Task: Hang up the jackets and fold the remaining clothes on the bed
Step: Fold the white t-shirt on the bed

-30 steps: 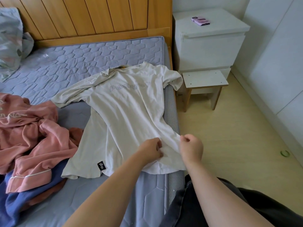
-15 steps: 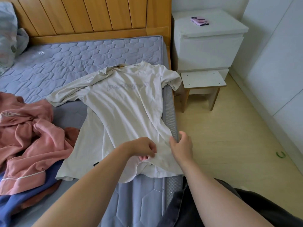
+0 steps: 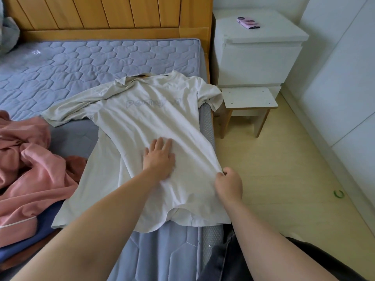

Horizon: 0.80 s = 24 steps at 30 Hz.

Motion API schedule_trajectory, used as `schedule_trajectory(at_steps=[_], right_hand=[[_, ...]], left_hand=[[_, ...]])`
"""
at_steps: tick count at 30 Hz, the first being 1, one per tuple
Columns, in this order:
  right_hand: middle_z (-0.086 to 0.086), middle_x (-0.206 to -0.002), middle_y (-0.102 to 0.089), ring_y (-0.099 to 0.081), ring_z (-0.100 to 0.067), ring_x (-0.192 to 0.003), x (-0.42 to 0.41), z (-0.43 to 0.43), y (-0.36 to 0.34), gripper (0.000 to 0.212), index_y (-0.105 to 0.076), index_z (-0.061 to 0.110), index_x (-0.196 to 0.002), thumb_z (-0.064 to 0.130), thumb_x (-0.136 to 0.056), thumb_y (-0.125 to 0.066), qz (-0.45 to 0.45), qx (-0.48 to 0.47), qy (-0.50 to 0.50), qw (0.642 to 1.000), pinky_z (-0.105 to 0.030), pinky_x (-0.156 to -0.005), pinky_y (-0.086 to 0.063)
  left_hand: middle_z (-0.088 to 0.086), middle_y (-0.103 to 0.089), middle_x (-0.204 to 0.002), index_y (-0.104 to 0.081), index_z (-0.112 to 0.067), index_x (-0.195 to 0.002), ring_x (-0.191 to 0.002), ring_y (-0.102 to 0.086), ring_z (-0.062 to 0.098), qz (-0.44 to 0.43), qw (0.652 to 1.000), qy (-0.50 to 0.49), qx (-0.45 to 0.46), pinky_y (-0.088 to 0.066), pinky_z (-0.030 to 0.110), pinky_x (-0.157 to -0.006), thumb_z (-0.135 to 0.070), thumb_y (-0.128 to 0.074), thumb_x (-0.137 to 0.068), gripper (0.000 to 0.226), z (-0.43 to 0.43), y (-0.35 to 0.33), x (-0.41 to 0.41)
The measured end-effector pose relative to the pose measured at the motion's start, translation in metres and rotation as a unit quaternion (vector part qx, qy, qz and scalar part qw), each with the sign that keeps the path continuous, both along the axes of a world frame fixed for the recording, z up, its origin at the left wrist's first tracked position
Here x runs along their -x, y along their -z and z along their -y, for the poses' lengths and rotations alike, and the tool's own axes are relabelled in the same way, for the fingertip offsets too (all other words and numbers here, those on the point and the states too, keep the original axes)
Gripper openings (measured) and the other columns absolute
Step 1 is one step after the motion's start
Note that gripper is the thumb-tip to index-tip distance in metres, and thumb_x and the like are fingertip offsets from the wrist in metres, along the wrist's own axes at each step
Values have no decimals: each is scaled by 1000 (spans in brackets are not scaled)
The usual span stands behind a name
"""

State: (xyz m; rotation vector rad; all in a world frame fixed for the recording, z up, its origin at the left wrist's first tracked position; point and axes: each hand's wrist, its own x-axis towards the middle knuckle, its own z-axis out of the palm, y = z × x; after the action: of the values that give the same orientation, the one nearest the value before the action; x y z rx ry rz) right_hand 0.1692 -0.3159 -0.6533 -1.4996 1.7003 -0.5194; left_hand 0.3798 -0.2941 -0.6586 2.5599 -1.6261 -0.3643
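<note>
A pale beige T-shirt (image 3: 142,118) with faint grey lettering lies spread front up on the bed (image 3: 81,63), collar toward the headboard. One sleeve hangs over the bed's right edge. My left hand (image 3: 159,157) presses flat on the shirt's middle, fingers straight. My right hand (image 3: 228,184) pinches the shirt's right side edge, near the mattress edge, and the cloth is pulled taut there. A heap of pink clothes (image 3: 26,169) lies at the left, over a dark blue garment (image 3: 24,248).
A white nightstand (image 3: 257,55) with a pink phone (image 3: 248,22) on top stands right of the bed. A small white stool (image 3: 248,102) sits in front of it. White wardrobe doors (image 3: 345,88) line the right. A green ring (image 3: 338,193) lies on the wooden floor.
My left hand let go of the hem, slid up onto the shirt's middle and flattened. My right hand took a pinch on the side edge. The camera moved closer.
</note>
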Motion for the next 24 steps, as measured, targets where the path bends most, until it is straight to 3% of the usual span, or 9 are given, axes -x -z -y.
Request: schedule_trajectory(at_steps=[2,5,7,9,12,15,17,20,24], right_hand=[[0,-62,-31,-25,-17,-54,-7,-1,-3,28,-27,15,-65,10,-85,-46,50,14,-19,998,-32,-50,-18],[0,-59,-28,-26,-16,-57,-20,7,-10,30,-30,15,-63,13,-87,-48,119,14,-40,992,-29,-50,-21],[-7,-57,-39,-36,-19,-59,-28,21,-18,32,-46,9,-60,16,-91,-50,148,2,-32,988,-26,-50,-27],[-8,-64,-59,-52,-20,-66,-39,40,-25,35,-67,7,-65,21,-93,-50,171,-40,-20,984,-28,-62,-40],[-9,-71,-68,-59,-25,-67,-55,75,-17,37,-70,13,-56,22,-90,-57,220,-105,15,970,-35,-66,-46],[-25,-91,-68,-64,-31,-73,-71,100,-12,27,-68,-5,-85,21,-89,-62,173,-93,21,980,-37,-68,-50],[-25,-100,-67,-66,-36,-88,-79,110,-12,42,-64,-12,-101,27,-86,-68,146,-88,10,985,-38,-74,-53],[-16,-93,-69,-65,-28,-81,-88,117,-15,44,-65,-9,-99,32,-85,-70,153,-142,-39,977,-30,-70,-50],[-13,-81,-66,-60,-21,-72,-90,125,-19,31,-65,-13,-87,18,-85,-71,127,-115,-94,981,-24,-64,-45]], left_hand=[[2,2,-161,-5,-25,-153,-147,5,21,-3,999,-7,-36,-4,47,-118,-40,-24,-100,59,-5,16,-5],[1,8,-161,1,-26,-153,-147,10,20,15,1000,-14,-24,2,47,-118,-42,-20,-99,60,-11,33,-3],[1,6,-161,0,-26,-153,-147,10,20,27,999,-19,-6,2,47,-118,-42,-20,-98,61,-9,39,-2],[2,3,-161,-2,-26,-153,-148,8,20,31,999,-23,9,1,46,-119,-42,-22,-98,61,-7,40,-3],[3,-1,-161,-7,-25,-153,-148,5,20,31,999,-19,29,0,46,-119,-40,-25,-97,61,-4,42,-5],[4,-5,-161,-12,-24,-153,-148,1,21,27,998,-19,47,-2,45,-119,-38,-28,-96,61,-5,43,-6],[4,-7,-161,-14,-24,-153,-148,0,21,29,998,-19,56,-3,45,-119,-37,-28,-96,60,-6,43,-7],[3,-8,-161,-15,-23,-153,-148,0,21,22,997,-22,64,-3,45,-119,-36,-28,-96,60,-6,44,-6],[3,-10,-161,-17,-23,-152,-148,-1,20,18,997,-26,69,-3,45,-119,-39,-17,-89,65,-5,45,-6]])
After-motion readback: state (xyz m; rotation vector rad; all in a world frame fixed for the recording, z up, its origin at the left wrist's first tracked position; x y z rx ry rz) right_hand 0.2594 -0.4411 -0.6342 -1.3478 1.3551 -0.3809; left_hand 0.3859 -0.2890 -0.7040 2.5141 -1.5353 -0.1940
